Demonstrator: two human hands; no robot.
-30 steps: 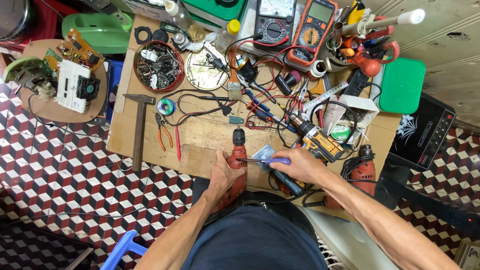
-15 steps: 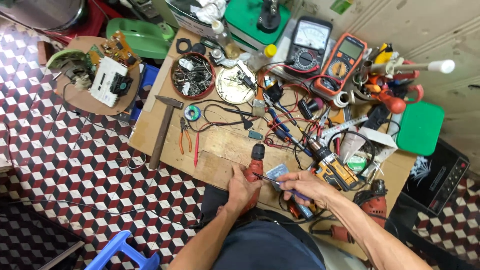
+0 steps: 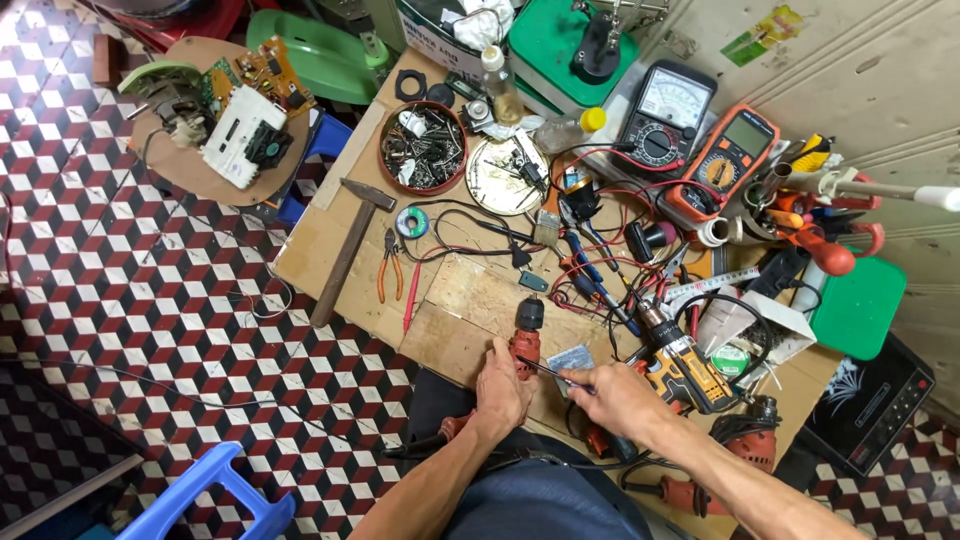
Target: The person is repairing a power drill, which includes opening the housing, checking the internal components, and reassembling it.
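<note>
Left hand (image 3: 500, 383) is gripping a red drill (image 3: 524, 343), right hand (image 3: 612, 395) pinching a screwdriver (image 3: 546, 371), over a cluttered wooden bench (image 3: 330, 235) standing on chequered tiles (image 3: 120, 300).

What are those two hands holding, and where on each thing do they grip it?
The left hand grips the red drill around its body. The right hand holds a thin tool by its rear end, tip toward the drill.

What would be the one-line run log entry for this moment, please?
left hand: grips red drill | right hand: holds thin tool against drill | surface: wooden bench | nearby: hammer, orange pliers
</note>
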